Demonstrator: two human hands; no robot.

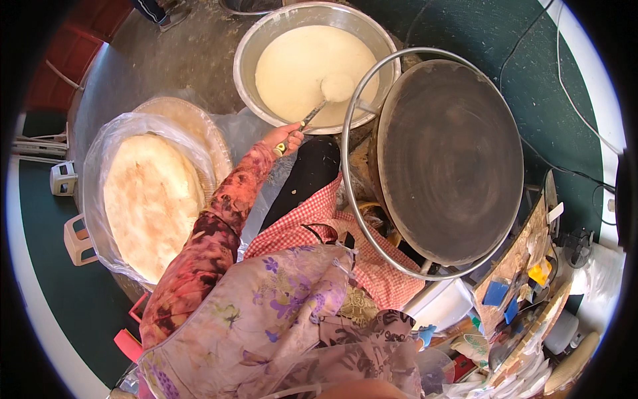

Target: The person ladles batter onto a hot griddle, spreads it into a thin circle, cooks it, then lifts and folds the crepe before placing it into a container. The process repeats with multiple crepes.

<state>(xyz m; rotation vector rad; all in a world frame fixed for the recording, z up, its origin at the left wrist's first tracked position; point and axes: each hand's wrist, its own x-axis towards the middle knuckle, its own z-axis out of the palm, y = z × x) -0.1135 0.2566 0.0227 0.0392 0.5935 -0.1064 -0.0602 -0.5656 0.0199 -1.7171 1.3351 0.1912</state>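
Gripping a metal ladle with a dark handle [314, 113], left hand [284, 137] closed firmly round it.
I see its long axis run ahead and rightward into pale batter [299, 66] in a wide silver basin [246, 80]. Flat, round, dark griddle [452, 163] lies right, grey tubular ring [344, 143] between. Right hand: not visible, grip unknown. Left: round browned flatbread [153, 199], plastic-wrapped.

Head view: left lens of a worn fisheye pair, upright. Looks steeply down from above the wearer's apron [279, 299], which lies close below and fills the lower middle. Upper edge faces ahead, over the floor [159, 63]. Bowl [246, 70] seen from above, ahead; griddle [452, 159] to the right, flatbread [153, 199] to the left. Wall [41, 246] bends along the left rim; corners black.
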